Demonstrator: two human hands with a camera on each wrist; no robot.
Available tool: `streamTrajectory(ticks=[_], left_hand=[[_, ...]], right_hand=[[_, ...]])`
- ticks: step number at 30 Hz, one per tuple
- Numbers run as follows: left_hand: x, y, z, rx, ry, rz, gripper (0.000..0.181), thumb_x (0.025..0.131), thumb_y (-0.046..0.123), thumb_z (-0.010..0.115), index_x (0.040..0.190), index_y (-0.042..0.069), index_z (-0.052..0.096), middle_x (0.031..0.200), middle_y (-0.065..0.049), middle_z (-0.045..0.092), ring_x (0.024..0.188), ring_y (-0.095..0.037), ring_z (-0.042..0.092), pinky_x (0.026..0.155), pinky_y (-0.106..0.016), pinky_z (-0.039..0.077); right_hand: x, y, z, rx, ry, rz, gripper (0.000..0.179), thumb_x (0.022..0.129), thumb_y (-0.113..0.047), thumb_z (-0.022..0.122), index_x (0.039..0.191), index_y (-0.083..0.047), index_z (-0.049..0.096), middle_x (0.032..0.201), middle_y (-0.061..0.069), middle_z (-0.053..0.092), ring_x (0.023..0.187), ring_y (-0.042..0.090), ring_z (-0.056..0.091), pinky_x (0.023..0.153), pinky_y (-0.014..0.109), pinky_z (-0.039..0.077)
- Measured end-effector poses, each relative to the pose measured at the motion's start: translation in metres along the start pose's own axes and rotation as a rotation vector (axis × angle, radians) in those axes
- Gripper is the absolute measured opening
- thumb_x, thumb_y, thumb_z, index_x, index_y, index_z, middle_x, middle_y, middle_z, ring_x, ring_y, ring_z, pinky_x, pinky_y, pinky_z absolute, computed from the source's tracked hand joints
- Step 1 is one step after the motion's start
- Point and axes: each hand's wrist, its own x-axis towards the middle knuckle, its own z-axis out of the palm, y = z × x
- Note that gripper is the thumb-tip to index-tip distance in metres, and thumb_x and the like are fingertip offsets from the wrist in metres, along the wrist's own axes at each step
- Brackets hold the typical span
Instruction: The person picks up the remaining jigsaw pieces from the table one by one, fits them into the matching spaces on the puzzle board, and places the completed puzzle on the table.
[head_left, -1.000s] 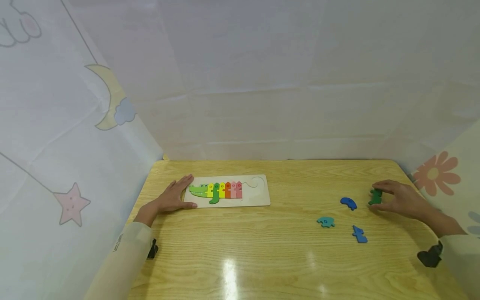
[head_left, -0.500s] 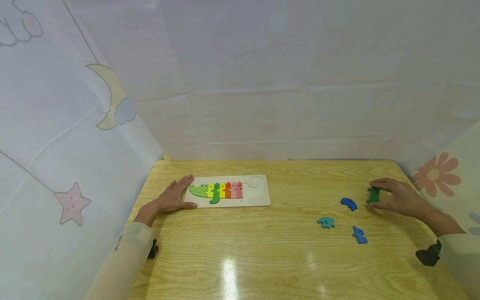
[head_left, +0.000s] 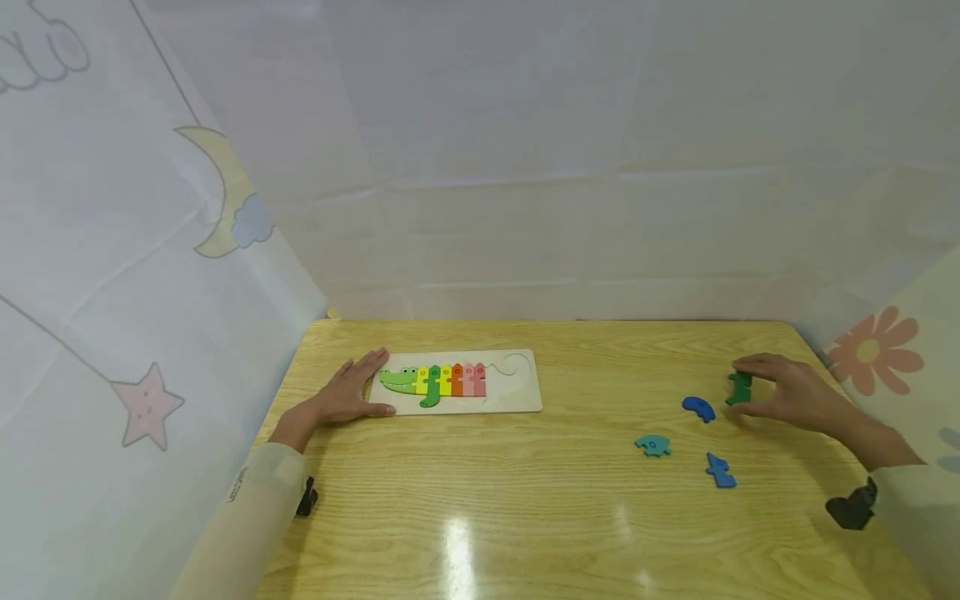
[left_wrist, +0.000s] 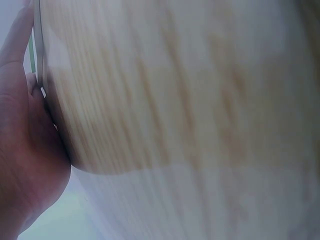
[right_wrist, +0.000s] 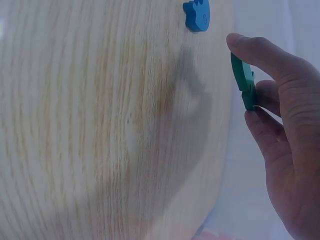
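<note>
At the right of the table my right hand (head_left: pixel 795 396) pinches a dark green puzzle piece (head_left: pixel 739 388) between thumb and fingertips. The right wrist view shows this piece (right_wrist: pixel 243 80) held above the tabletop. My left hand (head_left: pixel 348 390) rests at the left end of a pale wooden puzzle board (head_left: pixel 513 392), its thumb at the near corner and its fingers at the far one. On the board lies a crocodile puzzle with a green head (head_left: pixel 399 381) and several coloured body pieces (head_left: pixel 457 382). An outlined curl shows at the board's right.
Three loose pieces lie left of and below my right hand: a dark blue curved one (head_left: pixel 699 408), a teal one (head_left: pixel 653 445) and a blue one (head_left: pixel 720 471). The wooden table (head_left: pixel 555 508) meets white fabric walls (head_left: pixel 480 242) at the back and sides.
My right hand has moved a little to the left with the green puzzle piece, nearer the dark blue piece. My left hand and the board have stayed in place.
</note>
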Motion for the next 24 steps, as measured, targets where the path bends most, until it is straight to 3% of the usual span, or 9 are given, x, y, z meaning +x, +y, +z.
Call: streamTrajectory(ticks=[11, 19, 24], left_hand=[[0.000, 0.001, 0.000, -0.011, 0.013, 0.012, 0.113, 0.091, 0.054, 0.080, 0.169, 0.001, 0.018, 0.177, -0.019, 0.013, 0.162, -0.042, 0.011, 0.127, -0.067, 0.001], [0.000, 0.001, 0.002, -0.011, 0.033, 0.032, 0.115, 0.089, 0.055, 0.081, 0.168, -0.001, 0.020, 0.176, -0.021, 0.016, 0.161, -0.045, 0.013, 0.126, -0.069, 0.004], [0.000, 0.000, 0.002, -0.014, 0.020, 0.010, 0.114, 0.090, 0.054, 0.081, 0.169, 0.001, 0.018, 0.177, -0.019, 0.014, 0.163, -0.042, 0.011, 0.127, -0.067, 0.002]], right_hand=[[0.006, -0.005, 0.000, -0.007, 0.017, -0.041, 0.077, 0.063, -0.030, 0.103, 0.124, 0.007, 0.073, 0.121, 0.027, 0.070, 0.100, 0.047, 0.069, 0.069, 0.057, 0.059], [0.011, -0.012, 0.000, 0.005, 0.015, -0.064, 0.077, 0.062, -0.026, 0.103, 0.125, 0.008, 0.072, 0.123, 0.027, 0.069, 0.104, 0.049, 0.067, 0.073, 0.061, 0.058], [0.015, -0.017, -0.001, 0.007, 0.015, -0.083, 0.079, 0.060, -0.026, 0.104, 0.124, 0.008, 0.072, 0.123, 0.027, 0.069, 0.105, 0.049, 0.066, 0.075, 0.064, 0.057]])
